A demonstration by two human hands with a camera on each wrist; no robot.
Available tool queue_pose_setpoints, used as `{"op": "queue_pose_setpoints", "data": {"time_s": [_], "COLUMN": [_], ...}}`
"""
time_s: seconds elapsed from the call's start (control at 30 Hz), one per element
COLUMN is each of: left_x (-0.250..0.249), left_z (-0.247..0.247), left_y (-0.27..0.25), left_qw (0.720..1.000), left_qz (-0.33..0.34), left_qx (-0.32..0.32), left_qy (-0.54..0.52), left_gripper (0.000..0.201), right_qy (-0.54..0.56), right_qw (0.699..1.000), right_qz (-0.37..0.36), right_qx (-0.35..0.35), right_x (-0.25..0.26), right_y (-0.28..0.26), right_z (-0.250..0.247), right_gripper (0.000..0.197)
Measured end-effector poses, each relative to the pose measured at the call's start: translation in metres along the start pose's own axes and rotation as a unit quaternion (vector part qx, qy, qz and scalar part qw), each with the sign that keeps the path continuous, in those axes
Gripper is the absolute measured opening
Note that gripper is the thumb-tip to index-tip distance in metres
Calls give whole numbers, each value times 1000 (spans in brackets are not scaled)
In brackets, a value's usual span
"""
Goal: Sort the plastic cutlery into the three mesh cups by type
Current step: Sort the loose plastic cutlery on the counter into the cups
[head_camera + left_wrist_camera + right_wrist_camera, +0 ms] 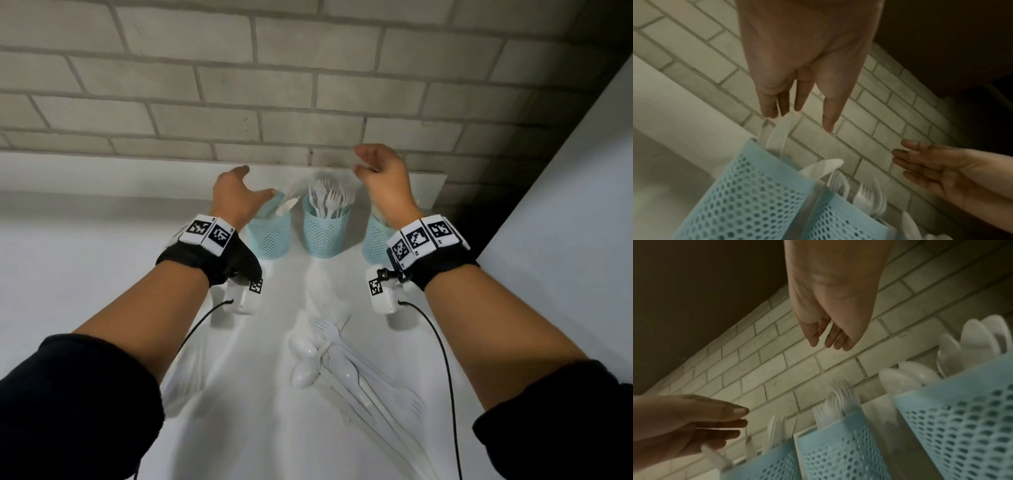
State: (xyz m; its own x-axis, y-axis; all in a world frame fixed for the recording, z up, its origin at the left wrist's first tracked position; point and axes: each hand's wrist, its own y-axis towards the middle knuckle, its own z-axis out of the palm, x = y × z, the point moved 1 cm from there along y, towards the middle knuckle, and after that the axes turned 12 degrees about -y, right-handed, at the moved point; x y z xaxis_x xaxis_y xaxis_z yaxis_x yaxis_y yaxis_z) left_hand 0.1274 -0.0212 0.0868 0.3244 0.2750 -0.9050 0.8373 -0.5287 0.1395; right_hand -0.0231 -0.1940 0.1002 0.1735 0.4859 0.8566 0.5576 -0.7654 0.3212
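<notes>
Three light-blue mesh cups stand in a row at the wall. The left cup (270, 236) holds knives (777, 138), the middle cup (325, 233) forks (329, 197), and the right cup (962, 418) spoons (908, 376). My left hand (255, 183) hovers over the left cup with straight fingers (770, 112) just above a knife top, gripping nothing. My right hand (358, 159) hangs relaxed above the right cup (375, 240), which my wrist partly hides, and it is empty. A loose pile of white spoons, forks and knives (329, 359) lies on the table nearer to me.
A grey brick wall (308, 85) rises directly behind the cups. A white panel (565, 188) closes off the right side. The white table (85, 274) spreads to the left. Black cables (442, 359) trail from both wrist cameras.
</notes>
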Motion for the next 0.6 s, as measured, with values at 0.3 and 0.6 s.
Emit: {"op": "queue_pose_setpoints", "data": {"time_s": [0.3, 0.6], "left_x": [-5, 36], "left_z": [32, 62], "left_y": [-94, -166], "left_qw": [949, 742], "left_qz": [156, 122], "left_qx": [208, 510], "left_qy": [177, 418], "left_gripper": [56, 127], "right_qy": [-272, -583], "right_qw": [856, 581], "right_qz": [128, 130], "right_qx": [420, 553], "right_x": [12, -3], "right_y": [-76, -176], "right_z": [-45, -25], "right_gripper": [40, 76]}}
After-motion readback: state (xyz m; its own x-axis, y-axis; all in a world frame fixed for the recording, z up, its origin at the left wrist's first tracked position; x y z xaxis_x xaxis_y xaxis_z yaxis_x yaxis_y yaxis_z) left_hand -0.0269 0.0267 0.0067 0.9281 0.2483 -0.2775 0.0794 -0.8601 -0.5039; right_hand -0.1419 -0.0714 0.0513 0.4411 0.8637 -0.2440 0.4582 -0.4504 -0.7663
